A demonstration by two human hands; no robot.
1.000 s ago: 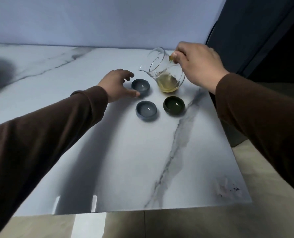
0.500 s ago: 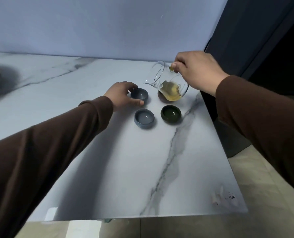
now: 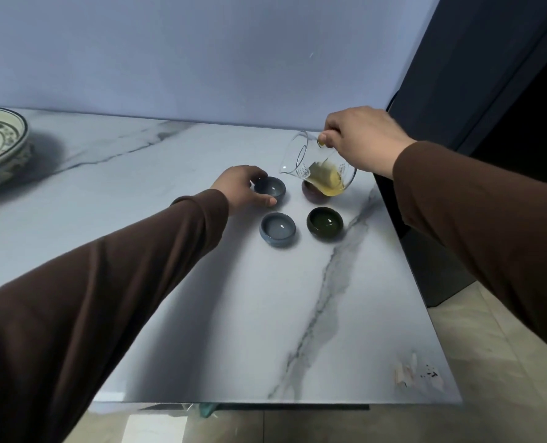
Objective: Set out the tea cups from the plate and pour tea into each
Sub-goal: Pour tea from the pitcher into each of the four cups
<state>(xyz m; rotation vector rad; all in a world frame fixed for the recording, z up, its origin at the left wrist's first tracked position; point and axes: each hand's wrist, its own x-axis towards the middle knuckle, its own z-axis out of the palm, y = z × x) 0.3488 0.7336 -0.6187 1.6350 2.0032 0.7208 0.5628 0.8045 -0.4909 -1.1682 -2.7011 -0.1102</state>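
Note:
Four small cups stand in a square on the marble table (image 3: pixel 201 314). A grey-blue cup (image 3: pixel 270 188) at the back left has my left hand (image 3: pixel 245 187) curled around its left side, thumb in front. A pale blue cup (image 3: pixel 277 229) and a dark green cup (image 3: pixel 325 222) sit in the front row. A dark reddish cup (image 3: pixel 310 192) at the back right is half hidden by the glass pitcher (image 3: pixel 316 166). My right hand (image 3: pixel 361 139) grips the pitcher's handle and tilts it, spout to the left, with yellow tea inside.
A painted plate (image 3: pixel 0 142) sits at the table's far left, cut by the frame. A pale wall runs behind the table. The table's right edge drops beside a dark panel (image 3: pixel 473 91), and its front edge is near the floor tiles.
The view has shifted so the plate shows at the left. The pitcher has lowered over the back right cup and tilted further. My left hand stays at the grey-blue cup.

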